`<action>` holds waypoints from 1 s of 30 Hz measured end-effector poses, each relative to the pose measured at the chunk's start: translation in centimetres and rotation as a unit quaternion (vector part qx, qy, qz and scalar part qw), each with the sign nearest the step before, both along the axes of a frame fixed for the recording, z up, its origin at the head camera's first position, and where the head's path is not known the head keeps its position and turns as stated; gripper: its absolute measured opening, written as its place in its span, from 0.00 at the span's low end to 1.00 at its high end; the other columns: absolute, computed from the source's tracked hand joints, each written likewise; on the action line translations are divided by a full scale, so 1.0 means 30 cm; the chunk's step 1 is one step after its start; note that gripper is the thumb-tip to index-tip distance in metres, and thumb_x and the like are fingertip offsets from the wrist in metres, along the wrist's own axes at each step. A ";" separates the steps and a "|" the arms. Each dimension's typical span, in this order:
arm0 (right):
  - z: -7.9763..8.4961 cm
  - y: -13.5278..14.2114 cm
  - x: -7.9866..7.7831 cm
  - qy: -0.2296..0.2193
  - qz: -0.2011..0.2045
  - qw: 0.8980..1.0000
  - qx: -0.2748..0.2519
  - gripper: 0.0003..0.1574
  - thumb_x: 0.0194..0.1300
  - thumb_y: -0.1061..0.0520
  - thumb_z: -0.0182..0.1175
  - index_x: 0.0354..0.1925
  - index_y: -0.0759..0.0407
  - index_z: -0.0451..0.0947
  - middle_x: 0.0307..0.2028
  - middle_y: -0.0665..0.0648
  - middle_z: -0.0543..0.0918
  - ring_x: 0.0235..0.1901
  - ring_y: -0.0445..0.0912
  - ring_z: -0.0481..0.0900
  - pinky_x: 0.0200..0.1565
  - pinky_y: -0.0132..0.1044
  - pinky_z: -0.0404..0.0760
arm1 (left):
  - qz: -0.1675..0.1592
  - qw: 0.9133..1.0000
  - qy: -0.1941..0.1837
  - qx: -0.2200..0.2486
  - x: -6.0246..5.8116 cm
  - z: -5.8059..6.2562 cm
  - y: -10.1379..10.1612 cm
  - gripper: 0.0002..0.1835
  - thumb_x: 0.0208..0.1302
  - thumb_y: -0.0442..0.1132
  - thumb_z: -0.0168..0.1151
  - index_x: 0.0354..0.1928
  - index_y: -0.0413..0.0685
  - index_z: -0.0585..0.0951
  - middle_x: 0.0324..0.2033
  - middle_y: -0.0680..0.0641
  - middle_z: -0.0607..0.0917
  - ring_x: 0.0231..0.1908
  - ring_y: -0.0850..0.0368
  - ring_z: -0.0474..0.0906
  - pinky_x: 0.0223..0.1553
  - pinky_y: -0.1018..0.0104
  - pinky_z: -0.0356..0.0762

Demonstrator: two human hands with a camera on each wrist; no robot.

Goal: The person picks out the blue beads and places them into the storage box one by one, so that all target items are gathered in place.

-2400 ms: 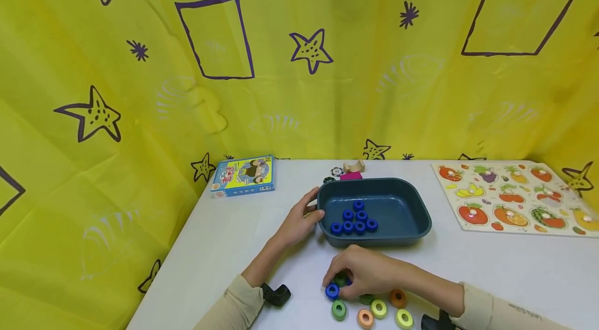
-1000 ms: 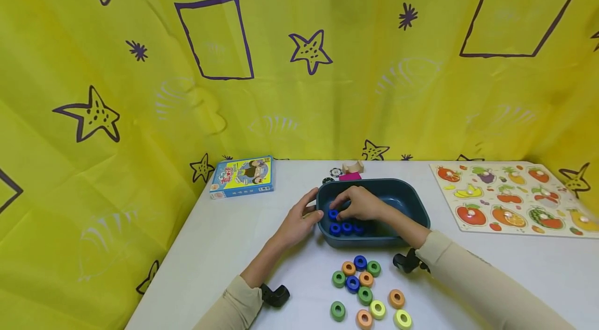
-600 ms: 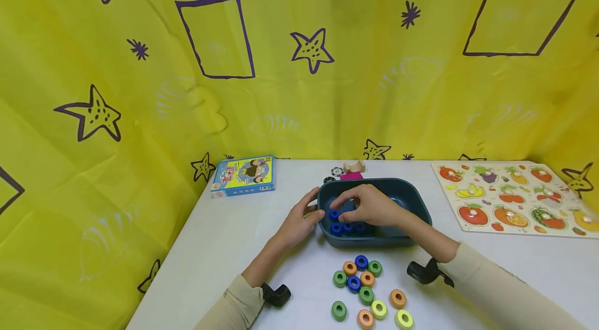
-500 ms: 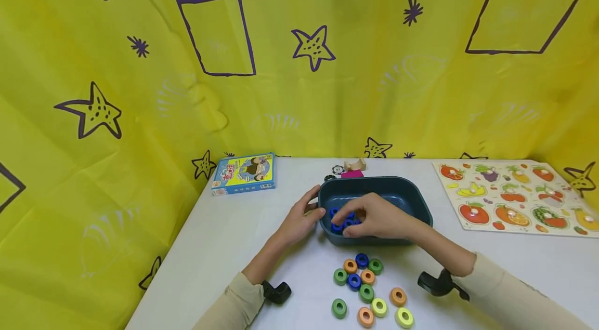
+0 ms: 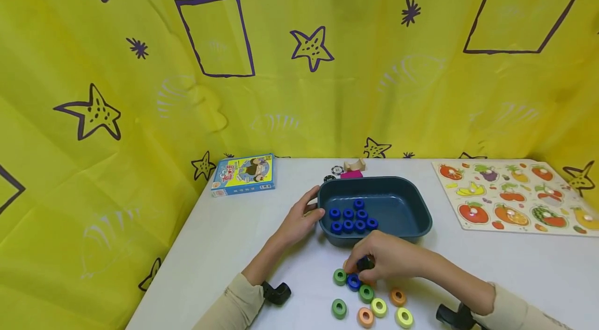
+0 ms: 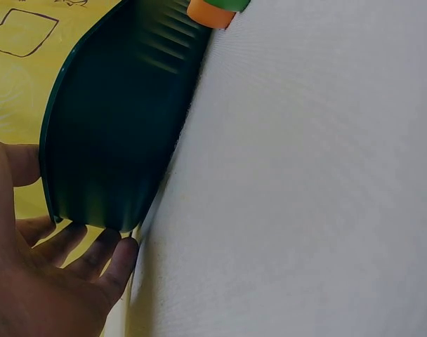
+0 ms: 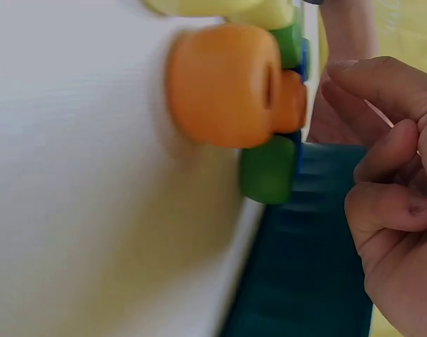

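My left hand (image 5: 296, 222) grips the left end of a dark teal plastic tray (image 5: 398, 213), thumb over the rim and fingers outside; the left wrist view also shows these fingers against the tray's end wall (image 6: 104, 140). Several small blue rings (image 5: 360, 231) sit in rows in the tray. Over the loose rings in front of the tray, my right hand (image 5: 390, 257) has its thumb and index finger apart. Just below them lies a blue ring (image 5: 354, 288). Nothing is held by the right hand (image 7: 403, 189) in its wrist view; it hides some rings.
Green (image 5: 339, 315), orange (image 5: 365, 324) and yellow rings (image 5: 404, 324) lie scattered near the front. A fruit puzzle board (image 5: 496, 202) is at the right and a blue-yellow box (image 5: 245, 174) at the back left. Small pink (image 5: 352, 174) and wooden pieces (image 5: 354, 165) stand behind the tray.
My right hand has carried a blue ring into the tray, let it go at the left of the second row, and returned to the loose rings. The left hand stays on the tray.
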State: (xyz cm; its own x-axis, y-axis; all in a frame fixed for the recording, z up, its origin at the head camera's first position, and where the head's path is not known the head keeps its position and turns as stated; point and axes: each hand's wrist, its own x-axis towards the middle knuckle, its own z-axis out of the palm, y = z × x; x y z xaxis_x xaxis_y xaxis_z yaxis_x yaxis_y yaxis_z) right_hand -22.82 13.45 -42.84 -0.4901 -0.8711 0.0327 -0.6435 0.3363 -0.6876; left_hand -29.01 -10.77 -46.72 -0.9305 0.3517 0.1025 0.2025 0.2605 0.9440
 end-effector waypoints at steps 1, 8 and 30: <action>-0.004 -0.001 0.003 0.000 -0.001 1.000 0.003 0.14 0.56 0.57 0.65 0.42 0.42 0.84 0.37 0.36 0.81 0.33 0.35 0.77 0.33 0.30 0.77 | -0.001 1.000 0.001 0.000 -0.001 0.000 0.000 0.32 0.66 0.40 0.53 0.71 0.58 0.58 0.67 0.55 0.60 0.59 0.51 0.67 0.53 0.53 0.70; -0.032 -0.001 0.015 0.001 -0.014 1.000 0.013 0.14 0.57 0.58 0.64 0.40 0.39 0.83 0.36 0.35 0.80 0.29 0.32 0.73 0.28 0.27 0.74 | -0.002 1.000 0.000 -0.008 -0.002 0.001 0.000 0.32 0.66 0.41 0.53 0.71 0.59 0.57 0.66 0.51 0.63 0.59 0.50 0.68 0.53 0.54 0.70; -0.045 -0.006 0.028 0.012 0.001 1.000 0.022 0.16 0.55 0.53 0.67 0.44 0.41 0.83 0.39 0.34 0.80 0.33 0.32 0.75 0.32 0.27 0.75 | 0.004 1.000 0.002 -0.010 0.000 -0.001 -0.002 0.32 0.66 0.42 0.54 0.71 0.60 0.57 0.65 0.52 0.64 0.58 0.51 0.69 0.53 0.54 0.69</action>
State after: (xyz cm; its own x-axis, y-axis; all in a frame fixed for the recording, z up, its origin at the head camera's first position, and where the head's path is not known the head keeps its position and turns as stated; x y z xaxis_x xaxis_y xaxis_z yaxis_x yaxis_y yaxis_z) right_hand -21.98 13.27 -44.19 -0.4884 -0.8726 0.0062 -0.6598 0.3646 -0.6571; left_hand -29.00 -10.83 -46.75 -0.9327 0.3468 0.0990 0.2038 0.2804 0.9380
